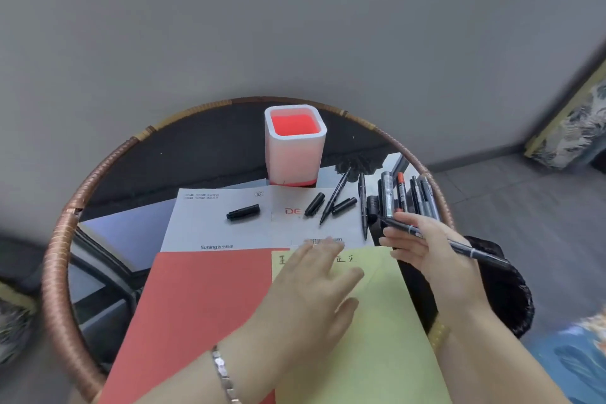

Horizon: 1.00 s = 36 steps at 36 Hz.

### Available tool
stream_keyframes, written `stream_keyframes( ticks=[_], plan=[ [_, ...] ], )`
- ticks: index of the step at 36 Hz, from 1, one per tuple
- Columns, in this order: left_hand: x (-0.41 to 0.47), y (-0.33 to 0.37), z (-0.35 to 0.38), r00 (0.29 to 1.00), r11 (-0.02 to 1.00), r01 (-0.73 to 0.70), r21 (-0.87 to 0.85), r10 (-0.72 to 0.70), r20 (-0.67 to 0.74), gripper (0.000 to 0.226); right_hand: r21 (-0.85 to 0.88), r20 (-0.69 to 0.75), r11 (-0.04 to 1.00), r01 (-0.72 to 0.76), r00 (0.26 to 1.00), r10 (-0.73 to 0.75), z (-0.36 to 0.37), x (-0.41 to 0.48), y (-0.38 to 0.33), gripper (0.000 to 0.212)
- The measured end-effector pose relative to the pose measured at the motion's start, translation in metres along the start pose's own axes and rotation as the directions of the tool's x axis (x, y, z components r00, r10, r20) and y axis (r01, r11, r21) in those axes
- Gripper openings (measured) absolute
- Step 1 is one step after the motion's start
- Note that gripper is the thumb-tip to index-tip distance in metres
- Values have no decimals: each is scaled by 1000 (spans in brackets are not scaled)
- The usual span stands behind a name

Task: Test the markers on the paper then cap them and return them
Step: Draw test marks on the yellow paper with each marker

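My right hand grips a black marker that slants from upper left to lower right, just right of the yellow paper. My left hand lies flat, fingers spread, on the yellow paper, which carries a few written characters near its top edge. Two uncapped thin black markers and three loose black caps rest on the white printed sheet. Several more markers lie bunched at the table's right edge. The white pen holder with a red inside stands upright behind the sheets.
A round glass table with a woven rattan rim holds everything. A red sheet lies left of the yellow one. A grey wall rises behind, and grey floor tiles spread to the right. A patterned object stands at far right.
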State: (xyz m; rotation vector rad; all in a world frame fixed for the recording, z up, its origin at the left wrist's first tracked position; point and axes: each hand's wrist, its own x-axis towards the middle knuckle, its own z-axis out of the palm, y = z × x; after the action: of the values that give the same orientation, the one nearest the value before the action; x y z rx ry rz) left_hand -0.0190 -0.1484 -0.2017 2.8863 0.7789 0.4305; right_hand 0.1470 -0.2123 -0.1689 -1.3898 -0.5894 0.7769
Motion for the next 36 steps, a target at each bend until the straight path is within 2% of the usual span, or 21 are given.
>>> stream_keyframes(
  ticks=[3, 7, 14, 19, 36],
  plan=[
    [1, 4, 13, 996, 999, 24, 29, -27, 88, 43, -46, -8, 999, -18, 1000, 18, -1, 0, 2, 23],
    [0, 4, 21, 995, 997, 36, 64, -42, 93, 45, -143, -81, 990, -7, 997, -5, 1, 3, 8, 11],
    [0, 2, 22, 990, 997, 52, -57, -44, 134, 52, -316, -167, 944, 98, 973, -157, 12, 12, 20, 37],
    [-1, 1, 24, 992, 999, 43, -30, -39, 119, 50, -454, -203, 881, 134, 947, -249, 21, 17, 37, 39],
    [1, 3, 23, 992, 998, 47, -50, -41, 116, 49, -548, -185, 812, 202, 917, -353, 20, 21, 45, 34]
  ],
)
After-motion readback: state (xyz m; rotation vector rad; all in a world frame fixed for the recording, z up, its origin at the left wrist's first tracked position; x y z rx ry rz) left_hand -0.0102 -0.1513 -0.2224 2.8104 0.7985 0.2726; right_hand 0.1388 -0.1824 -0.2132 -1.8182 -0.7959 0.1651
